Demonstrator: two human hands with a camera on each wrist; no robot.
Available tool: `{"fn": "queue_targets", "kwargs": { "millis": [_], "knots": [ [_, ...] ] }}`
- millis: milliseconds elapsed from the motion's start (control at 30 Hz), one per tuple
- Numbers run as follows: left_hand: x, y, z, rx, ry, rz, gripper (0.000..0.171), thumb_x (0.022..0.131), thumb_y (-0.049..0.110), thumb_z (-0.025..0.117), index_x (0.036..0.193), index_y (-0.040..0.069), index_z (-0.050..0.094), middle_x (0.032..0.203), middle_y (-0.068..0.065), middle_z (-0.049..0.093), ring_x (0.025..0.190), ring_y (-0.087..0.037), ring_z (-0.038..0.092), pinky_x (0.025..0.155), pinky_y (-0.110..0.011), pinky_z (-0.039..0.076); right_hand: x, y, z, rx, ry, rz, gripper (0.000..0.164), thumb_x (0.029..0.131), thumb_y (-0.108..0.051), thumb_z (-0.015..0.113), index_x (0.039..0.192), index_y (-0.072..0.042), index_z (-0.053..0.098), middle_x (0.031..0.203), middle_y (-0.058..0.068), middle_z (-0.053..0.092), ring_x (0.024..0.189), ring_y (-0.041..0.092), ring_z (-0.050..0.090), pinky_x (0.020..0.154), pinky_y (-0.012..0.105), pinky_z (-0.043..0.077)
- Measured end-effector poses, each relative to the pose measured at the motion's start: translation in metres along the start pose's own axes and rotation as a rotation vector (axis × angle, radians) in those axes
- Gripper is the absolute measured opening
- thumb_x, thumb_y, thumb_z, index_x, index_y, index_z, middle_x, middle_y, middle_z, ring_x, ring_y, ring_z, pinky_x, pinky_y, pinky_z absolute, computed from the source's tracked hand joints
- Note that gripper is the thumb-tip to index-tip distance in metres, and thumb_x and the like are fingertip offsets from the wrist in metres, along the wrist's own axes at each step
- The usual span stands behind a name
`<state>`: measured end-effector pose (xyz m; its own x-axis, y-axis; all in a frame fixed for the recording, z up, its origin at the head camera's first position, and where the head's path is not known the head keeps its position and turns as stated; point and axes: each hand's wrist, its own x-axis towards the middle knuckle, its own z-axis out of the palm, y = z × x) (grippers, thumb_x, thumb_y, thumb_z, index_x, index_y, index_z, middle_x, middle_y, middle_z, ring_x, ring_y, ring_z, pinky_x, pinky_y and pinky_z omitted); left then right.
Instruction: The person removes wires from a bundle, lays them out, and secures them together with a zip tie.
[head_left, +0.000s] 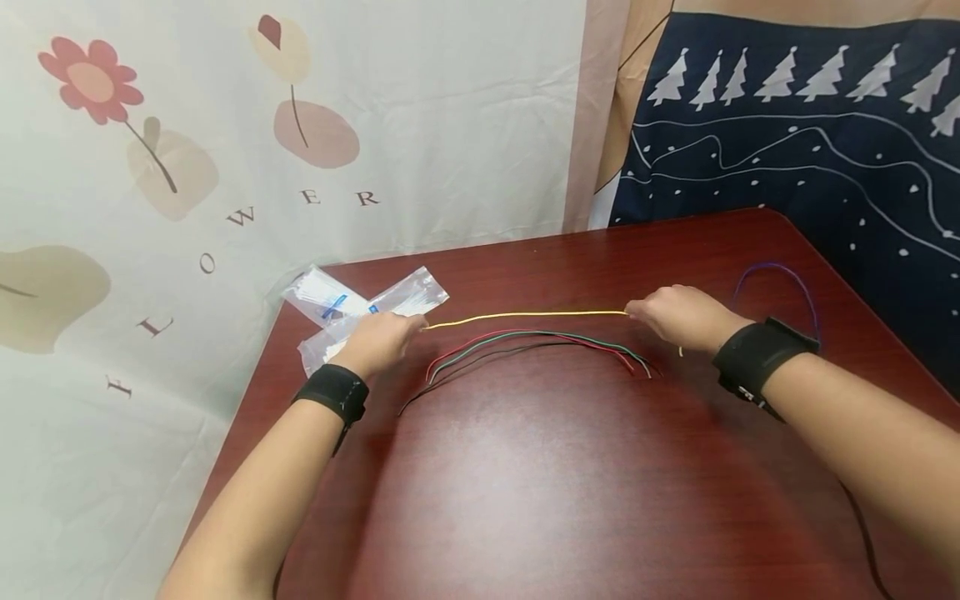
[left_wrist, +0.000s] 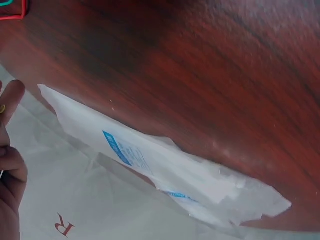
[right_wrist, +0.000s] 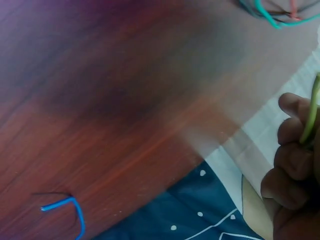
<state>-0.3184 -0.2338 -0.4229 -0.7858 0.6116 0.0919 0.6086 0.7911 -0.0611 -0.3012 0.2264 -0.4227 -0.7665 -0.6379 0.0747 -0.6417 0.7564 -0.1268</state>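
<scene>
A yellow wire (head_left: 525, 314) stretches nearly straight between both hands, above the far part of the table. My left hand (head_left: 381, 340) pinches its left end, close beside the plastic packets. At the other side my right hand (head_left: 684, 317) grips the wire, and a short yellow tail hangs below that hand. In the right wrist view the wire (right_wrist: 311, 112) crosses curled fingers (right_wrist: 295, 160). Just nearer than the yellow wire lie a red wire, a green wire (head_left: 600, 341) and a black wire (head_left: 480, 359), bowed side by side on the table.
Clear plastic packets (head_left: 408, 292) with white contents and blue labels lie at the table's far left. A blue wire (head_left: 798, 279) curves behind my right hand. The dark red table (head_left: 525, 500) meets a printed curtain (head_left: 465, 150) at the back.
</scene>
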Motion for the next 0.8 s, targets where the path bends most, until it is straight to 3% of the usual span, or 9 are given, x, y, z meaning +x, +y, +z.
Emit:
{"fn": "queue_targets", "kwargs": {
  "millis": [233, 333, 500, 633, 800],
  "knots": [
    [0.0, 0.001, 0.004, -0.043, -0.004, -0.011, 0.024, 0.086, 0.002, 0.059, 0.106, 0.014, 0.066, 0.088, -0.002, 0.068, 0.076, -0.019, 0.063, 0.069, -0.038, 0.05, -0.002, 0.001, 0.009, 0.011, -0.014, 0.011, 0.012, 0.093, -0.01, 0.053, 0.092, -0.013, 0.065, 0.062, -0.008, 0.053, 0.053, 0.006, 0.042, 0.051, 0.026, 0.04],
    [-0.002, 0.001, 0.008, -0.047, -0.029, -0.011, 0.019, 0.087, 0.005, 0.06, 0.101, 0.017, 0.066, 0.078, 0.003, 0.065, 0.068, -0.016, 0.059, 0.062, -0.035, 0.049, -0.002, -0.002, 0.012, 0.068, -0.038, 0.026, 0.01, 0.093, -0.011, 0.055, 0.09, -0.013, 0.065, 0.062, -0.008, 0.052, 0.053, 0.006, 0.042, 0.051, 0.026, 0.039],
    [-0.006, 0.007, 0.014, -0.136, -0.104, -0.033, 0.01, 0.091, 0.013, 0.057, 0.094, 0.019, 0.065, 0.062, 0.01, 0.053, 0.059, -0.01, 0.05, 0.058, -0.03, 0.042, -0.005, -0.008, 0.016, 0.118, -0.094, 0.058, 0.01, 0.092, -0.012, 0.057, 0.084, -0.013, 0.062, 0.062, -0.008, 0.049, 0.052, 0.006, 0.043, 0.052, 0.027, 0.038],
    [-0.006, 0.013, 0.015, -0.18, -0.134, -0.059, 0.009, 0.092, 0.021, 0.059, 0.095, 0.02, 0.067, 0.065, 0.011, 0.056, 0.061, -0.007, 0.051, 0.06, -0.029, 0.043, -0.009, -0.01, 0.019, 0.138, -0.128, 0.072, 0.014, 0.092, -0.013, 0.057, 0.078, -0.015, 0.059, 0.06, -0.008, 0.045, 0.051, 0.006, 0.042, 0.051, 0.026, 0.037],
    [-0.006, 0.02, 0.015, -0.153, -0.133, -0.049, 0.01, 0.09, 0.026, 0.061, 0.093, 0.022, 0.07, 0.073, 0.012, 0.062, 0.068, -0.005, 0.056, 0.063, -0.03, 0.046, -0.01, -0.01, 0.024, 0.145, -0.146, 0.055, 0.02, 0.091, -0.017, 0.059, 0.071, -0.016, 0.057, 0.058, -0.008, 0.044, 0.05, 0.005, 0.04, 0.05, 0.025, 0.035]
  ]
}}
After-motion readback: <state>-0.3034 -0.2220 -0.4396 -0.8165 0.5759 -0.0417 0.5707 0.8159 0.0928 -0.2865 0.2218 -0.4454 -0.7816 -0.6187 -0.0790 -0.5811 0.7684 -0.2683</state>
